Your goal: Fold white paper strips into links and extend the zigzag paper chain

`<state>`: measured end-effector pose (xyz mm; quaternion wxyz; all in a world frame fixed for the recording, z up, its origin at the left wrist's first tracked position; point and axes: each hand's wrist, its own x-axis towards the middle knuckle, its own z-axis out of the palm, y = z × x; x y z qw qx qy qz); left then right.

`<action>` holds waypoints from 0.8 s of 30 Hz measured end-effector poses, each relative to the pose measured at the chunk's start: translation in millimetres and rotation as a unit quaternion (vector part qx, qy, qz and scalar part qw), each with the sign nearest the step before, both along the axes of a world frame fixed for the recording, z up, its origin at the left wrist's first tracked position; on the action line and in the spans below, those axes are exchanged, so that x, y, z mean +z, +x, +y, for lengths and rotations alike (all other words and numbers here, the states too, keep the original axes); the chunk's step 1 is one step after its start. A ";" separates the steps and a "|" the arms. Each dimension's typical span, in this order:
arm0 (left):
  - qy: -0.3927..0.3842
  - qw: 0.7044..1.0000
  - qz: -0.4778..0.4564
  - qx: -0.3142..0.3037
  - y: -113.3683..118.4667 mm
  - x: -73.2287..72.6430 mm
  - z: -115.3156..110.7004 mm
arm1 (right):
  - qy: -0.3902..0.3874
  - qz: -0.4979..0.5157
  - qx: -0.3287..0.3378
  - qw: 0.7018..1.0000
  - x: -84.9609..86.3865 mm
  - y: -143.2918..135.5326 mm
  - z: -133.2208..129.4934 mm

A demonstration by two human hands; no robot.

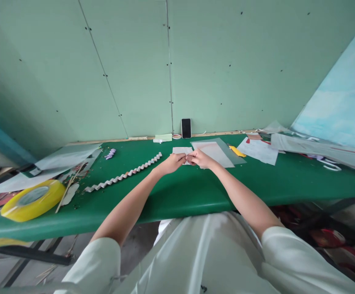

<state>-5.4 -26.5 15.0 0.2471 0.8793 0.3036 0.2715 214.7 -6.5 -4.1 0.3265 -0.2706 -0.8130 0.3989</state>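
Note:
My left hand (175,161) and my right hand (201,158) meet at the middle of the green table, fingertips pinched together and touching. Whatever sits between the fingers is too small and too covered to make out. Behind and under them lies a small white paper (181,150), partly hidden by the fingers. Close to my right hand, a white sheet (216,153) rests on a larger translucent sheet (237,157). A zigzag chain of folded paper (125,175) stretches across the table left of my left hand.
A phone (186,128) leans upright against the green wall. On the left are a big yellow tape roll (33,200), thin sticks (69,188) and small purple pieces (110,153). To the right lie a yellow cutter-like object (237,151) and loose papers (258,150).

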 end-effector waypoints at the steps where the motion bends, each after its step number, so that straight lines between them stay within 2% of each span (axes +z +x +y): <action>1: 0.026 1.000 0.004 0.013 -0.3 -2.9 1.9 | 0.009 -0.003 -0.013 1.000 -0.9 0.1 1.5; 6: 0.067 0.994 -0.014 0.087 -7.3 -17.4 23.1 | 0.032 -0.029 -0.072 0.996 -3.0 -0.1 4.3; 8: 0.087 0.988 0.019 0.126 -13.7 -21.0 34.6 | 0.034 -0.029 -0.087 0.995 -2.8 -0.2 4.3; 9: 0.113 0.977 0.056 0.169 -17.8 -22.5 40.0 | 0.034 -0.026 -0.094 0.995 -2.7 -0.3 4.4; 11: 0.142 0.935 0.139 0.293 -27.6 -25.4 49.1 | 0.033 -0.020 -0.104 0.994 -2.6 -0.4 4.5; 13: 0.115 0.884 0.199 0.407 -38.2 -28.9 55.4 | 0.033 -0.021 -0.114 0.993 -3.0 -0.7 4.4; 15: 0.067 0.847 0.241 0.470 -47.5 -32.4 59.4 | 0.032 -0.024 -0.120 0.992 -3.8 -0.9 4.2; 18: 0.027 0.846 0.279 0.454 -55.4 -35.5 63.1 | 0.033 -0.017 -0.129 0.991 -5.6 -0.8 4.2; 24: 0.042 0.859 0.265 0.437 -52.2 -34.3 65.9 | 0.054 0.025 -0.136 0.989 -7.4 0.1 6.3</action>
